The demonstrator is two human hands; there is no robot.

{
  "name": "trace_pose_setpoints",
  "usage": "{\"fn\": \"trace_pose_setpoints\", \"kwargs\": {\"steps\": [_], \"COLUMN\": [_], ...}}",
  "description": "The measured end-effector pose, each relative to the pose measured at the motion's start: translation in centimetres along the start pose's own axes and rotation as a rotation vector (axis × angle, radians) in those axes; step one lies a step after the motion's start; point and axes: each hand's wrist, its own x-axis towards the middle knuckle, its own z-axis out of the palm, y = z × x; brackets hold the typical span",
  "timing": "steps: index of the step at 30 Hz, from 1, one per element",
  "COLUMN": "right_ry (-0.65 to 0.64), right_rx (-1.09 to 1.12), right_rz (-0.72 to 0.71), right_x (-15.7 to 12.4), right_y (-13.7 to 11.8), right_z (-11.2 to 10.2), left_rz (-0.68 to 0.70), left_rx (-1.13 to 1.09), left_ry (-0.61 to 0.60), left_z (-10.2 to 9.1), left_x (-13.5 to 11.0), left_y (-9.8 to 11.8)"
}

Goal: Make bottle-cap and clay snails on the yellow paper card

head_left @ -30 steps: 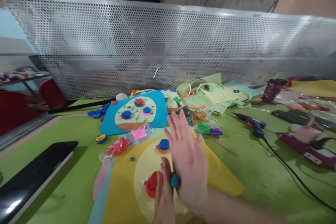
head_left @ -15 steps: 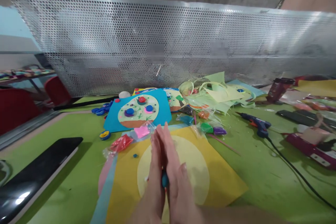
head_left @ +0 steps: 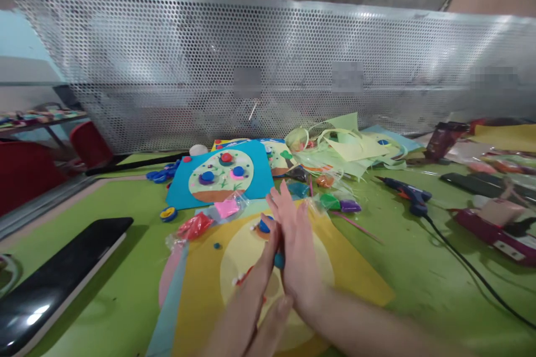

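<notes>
Between my two palms sits a small teal-blue clay ball (head_left: 278, 260). My left hand (head_left: 263, 268) presses it from the left with fingers stretched forward, and my right hand (head_left: 300, 251) presses from the right, its fingers reaching farther ahead. Both hands are over a yellow sheet (head_left: 355, 273) bearing a pale yellow circle (head_left: 322, 251). On that circle a blue clay piece (head_left: 264, 225) shows beyond my left fingers, and red clay (head_left: 246, 275) is partly covered by my left hand. A tiny blue clay bit (head_left: 216, 245) lies on the sheet's left part.
Bagged red clay (head_left: 196, 226), pink clay (head_left: 226, 208) and green clay (head_left: 329, 201) lie around the sheet. Behind is a blue decorated card (head_left: 260, 170). A glue gun (head_left: 406, 192) with its cord is at right, a black phone (head_left: 62, 273) at left. A perforated metal panel (head_left: 293, 50) stands at the back.
My palms have slid against each other and shifted right: the right hand is turned more open to view, the left has drawn back. The clay ball moved right and up with them, uncovering the blue piece.
</notes>
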Motion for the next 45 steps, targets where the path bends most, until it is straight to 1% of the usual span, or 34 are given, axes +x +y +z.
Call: {"fn": "trace_pose_setpoints", "kwargs": {"steps": [2, 4, 6, 8, 11, 14, 16, 18, 20, 23, 27, 33, 35, 37, 39, 45], "right_ry": [0.053, 0.097, 0.090, 0.046, -0.115, -0.314, -0.454, -0.567, -0.618, -0.617, -0.612, -0.727, -0.714, -0.683, -0.683, -0.812], "right_rx": [-0.054, -0.065, -0.043, -0.014, -0.087, -0.208, -0.226, -0.244, -0.259, -0.263, -0.299, -0.282, -0.330, -0.411, -0.471, -0.549], "right_rz": [0.100, 0.173, 0.201, 0.197, 0.217, 0.305, 0.383, 0.417, 0.395, 0.326, 0.270, 0.313, 0.303, 0.262, 0.219, 0.184], "right_x": [-0.6, -0.5, -0.1, 0.4, 1.1, 1.2, 0.9, 0.3, 0.0, 0.1, 0.6, 0.0, 0.0, 0.2, 0.5, 1.3], "right_y": [-0.3, -0.9, -1.4, -1.6, -1.6, -1.5, -1.4, -1.4, -1.3, -1.2, -1.2, -1.2, -1.4, -1.6, -1.8, -2.5], "right_z": [0.4, 0.4, 0.2, -0.1, -0.6, -0.6, -0.4, -0.2, -0.2, -0.5, -0.9, -0.4, -0.5, -0.7, -1.0, -1.4], "left_rz": [-0.043, -0.071, -0.077, -0.081, -0.130, -0.210, -0.266, -0.307, -0.334, -0.374, -0.417, -0.457, -0.440, -0.415, -0.409, -0.479], "left_rx": [-0.007, 0.001, 0.023, 0.024, -0.048, -0.181, -0.332, -0.457, -0.508, -0.580, -0.652, -0.706, -0.719, -0.728, -0.730, -0.695], "left_ry": [-0.061, -0.059, 0.002, 0.080, 0.231, 0.405, 0.472, 0.499, 0.502, 0.483, 0.435, 0.342, 0.320, 0.319, 0.320, 0.258], "left_z": [-0.9, -1.5, -1.9, -2.4, -3.5, -4.7, -5.2, -5.5, -5.6, -5.6, -5.4, -5.4, -5.6, -5.9, -6.1, -6.6], "left_x": [0.0, 0.6, 1.4, 2.3, 3.3, 3.8, 3.9, 4.1, 4.2, 4.3, 4.3, 4.1, 4.2, 4.2, 4.3, 4.5], "left_y": [1.2, 1.9, 2.3, 2.4, 2.3, 1.9, 1.8, 1.9, 2.2, 2.6, 3.0, 3.1, 3.1, 3.0, 2.9, 2.0]}}
